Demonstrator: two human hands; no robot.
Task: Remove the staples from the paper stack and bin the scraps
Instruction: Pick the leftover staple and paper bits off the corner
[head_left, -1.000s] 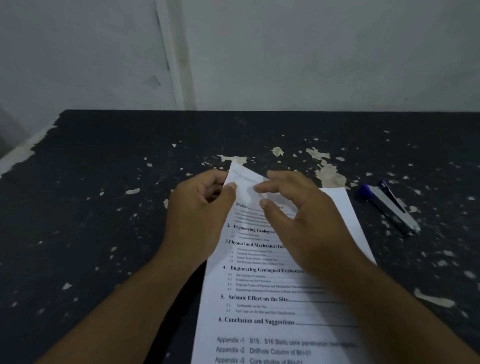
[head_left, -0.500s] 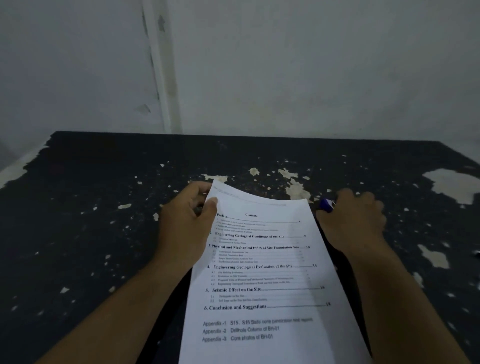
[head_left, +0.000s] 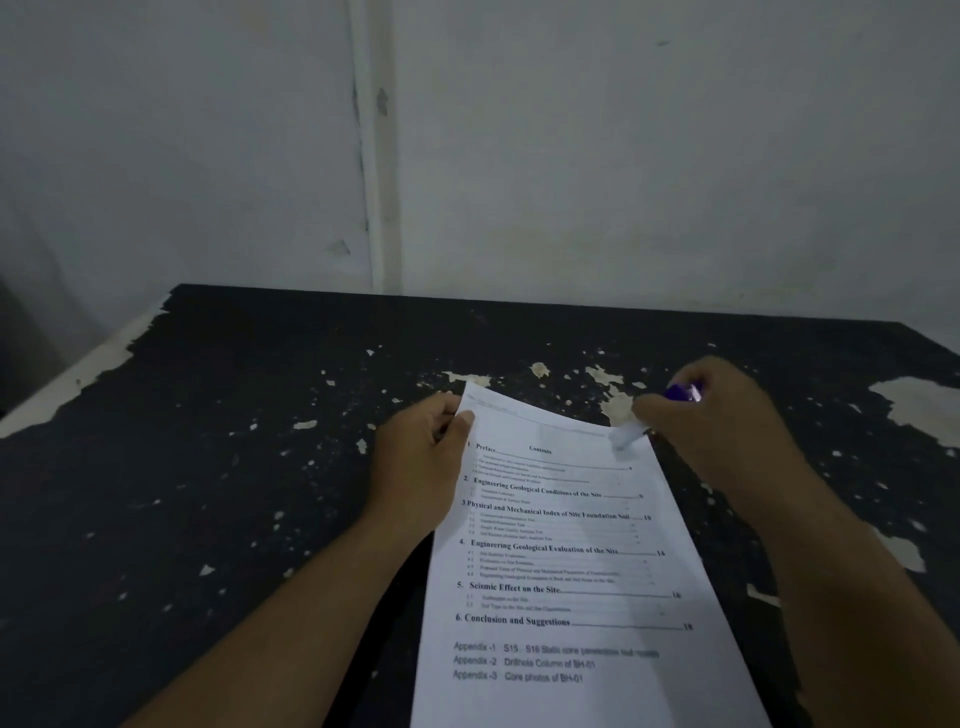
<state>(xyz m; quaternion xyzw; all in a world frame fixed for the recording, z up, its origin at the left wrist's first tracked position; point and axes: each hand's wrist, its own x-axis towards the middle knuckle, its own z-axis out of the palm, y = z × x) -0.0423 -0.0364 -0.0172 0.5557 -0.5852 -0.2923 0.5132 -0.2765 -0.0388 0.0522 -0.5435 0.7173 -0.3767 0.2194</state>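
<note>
Paper stack (head_left: 566, 545): left hand (head_left: 421, 462) grip pinching top-left corner; right hand (head_left: 711, 421) clasping stapler (head_left: 684, 392).

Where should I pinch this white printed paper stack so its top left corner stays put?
Probably pinch the white printed paper stack at its lifted top left corner, coming from its left edge, as the left hand does. That corner curls up off the black chipped table, leaving room for fingers underneath.

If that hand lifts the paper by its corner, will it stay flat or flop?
Probably flop: the paper stack looks thin, and its top edge already curves where the left hand pinches it. It likely feels light. Whether staples still bind it, I can't tell.
</note>
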